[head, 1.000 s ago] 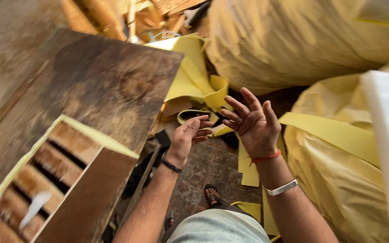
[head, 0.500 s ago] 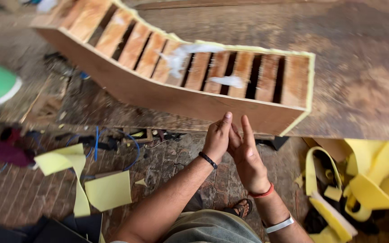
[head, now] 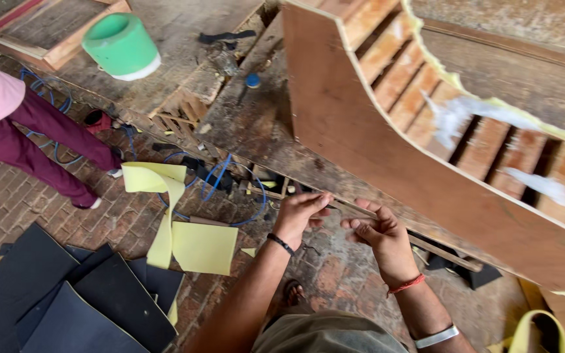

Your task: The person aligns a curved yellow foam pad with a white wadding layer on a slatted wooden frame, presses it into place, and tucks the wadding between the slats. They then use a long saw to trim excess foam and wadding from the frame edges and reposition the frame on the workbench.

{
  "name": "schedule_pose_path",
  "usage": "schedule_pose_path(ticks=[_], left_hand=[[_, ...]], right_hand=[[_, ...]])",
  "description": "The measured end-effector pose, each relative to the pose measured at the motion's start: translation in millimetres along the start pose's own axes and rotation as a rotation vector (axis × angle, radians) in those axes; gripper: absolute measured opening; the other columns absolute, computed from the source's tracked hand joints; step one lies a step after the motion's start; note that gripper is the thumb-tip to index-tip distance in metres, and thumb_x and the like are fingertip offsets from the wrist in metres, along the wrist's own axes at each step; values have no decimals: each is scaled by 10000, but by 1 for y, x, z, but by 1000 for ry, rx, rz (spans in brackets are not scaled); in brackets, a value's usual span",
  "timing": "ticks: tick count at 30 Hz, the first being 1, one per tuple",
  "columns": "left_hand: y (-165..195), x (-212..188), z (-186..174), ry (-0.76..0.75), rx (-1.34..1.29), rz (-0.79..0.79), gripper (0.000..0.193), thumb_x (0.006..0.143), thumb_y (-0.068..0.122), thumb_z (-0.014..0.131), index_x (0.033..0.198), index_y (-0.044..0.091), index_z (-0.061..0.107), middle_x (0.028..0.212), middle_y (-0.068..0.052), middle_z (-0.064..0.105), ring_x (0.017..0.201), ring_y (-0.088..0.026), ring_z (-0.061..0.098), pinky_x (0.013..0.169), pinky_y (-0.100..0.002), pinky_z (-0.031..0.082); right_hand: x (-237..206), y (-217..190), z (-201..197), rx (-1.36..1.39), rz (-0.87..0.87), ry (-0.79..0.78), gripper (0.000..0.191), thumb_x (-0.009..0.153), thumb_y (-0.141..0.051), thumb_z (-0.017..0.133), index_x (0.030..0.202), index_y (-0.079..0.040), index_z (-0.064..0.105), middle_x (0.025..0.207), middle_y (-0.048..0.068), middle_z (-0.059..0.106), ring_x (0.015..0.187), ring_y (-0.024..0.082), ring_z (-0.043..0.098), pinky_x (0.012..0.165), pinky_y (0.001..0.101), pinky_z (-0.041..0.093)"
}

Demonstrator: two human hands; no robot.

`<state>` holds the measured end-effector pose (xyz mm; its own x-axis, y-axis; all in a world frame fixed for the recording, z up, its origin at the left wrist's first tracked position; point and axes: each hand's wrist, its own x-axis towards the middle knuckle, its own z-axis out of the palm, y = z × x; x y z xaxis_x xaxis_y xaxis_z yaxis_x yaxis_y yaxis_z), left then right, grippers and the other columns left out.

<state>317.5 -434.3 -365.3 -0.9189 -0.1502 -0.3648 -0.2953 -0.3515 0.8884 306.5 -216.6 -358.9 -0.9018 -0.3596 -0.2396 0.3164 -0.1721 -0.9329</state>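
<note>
left hand (head: 299,216): black wristband | right hand (head: 380,238): red thread, silver bangle

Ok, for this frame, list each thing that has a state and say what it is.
Left hand: fingers curled, pinching something too small to tell.
Right hand: fingers partly bent, close to the left hand.
Curved wooden frame: lying on its side on the workbench, slats showing.
Green bucket: upside down on the bench.
Yellow foam sheets: lying loose on the brick floor.
Blue hose: tangled under the bench.
</note>
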Motion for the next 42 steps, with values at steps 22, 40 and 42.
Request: schedule_pose_path(ticks=[22, 40, 42], left_hand=[[99, 127, -317, 232, -122, -41, 256, 937, 217, 654, 1104, 51, 754, 953, -51, 805, 740, -116, 728, 674, -270, 623], [120, 223, -283, -208, 155, -46, 214, 955, 282, 687, 962, 68, 690, 909, -52, 766, 753, -119, 704, 697, -266, 576], [106, 212, -253, -350, 193, -57, 191, 966, 256, 675, 984, 66, 690, 920, -50, 761, 764, -118, 699, 699, -262, 566]], right_hand=[[473, 143, 242, -1150, 82, 180, 542, 904, -473, 761, 1286, -104, 650, 1143, 208, 741, 1069, 379, 689, 904, 478, 551], [338, 135, 134, -837, 233, 273, 197, 800, -126, 653, 982, -97, 723, 893, 123, 760, 863, 266, 720, 796, 384, 547], [252, 130, 100, -693, 143, 380, 167, 791, -103, 629, 923, -56, 720, 813, 100, 742, 780, 212, 678, 722, 345, 525]])
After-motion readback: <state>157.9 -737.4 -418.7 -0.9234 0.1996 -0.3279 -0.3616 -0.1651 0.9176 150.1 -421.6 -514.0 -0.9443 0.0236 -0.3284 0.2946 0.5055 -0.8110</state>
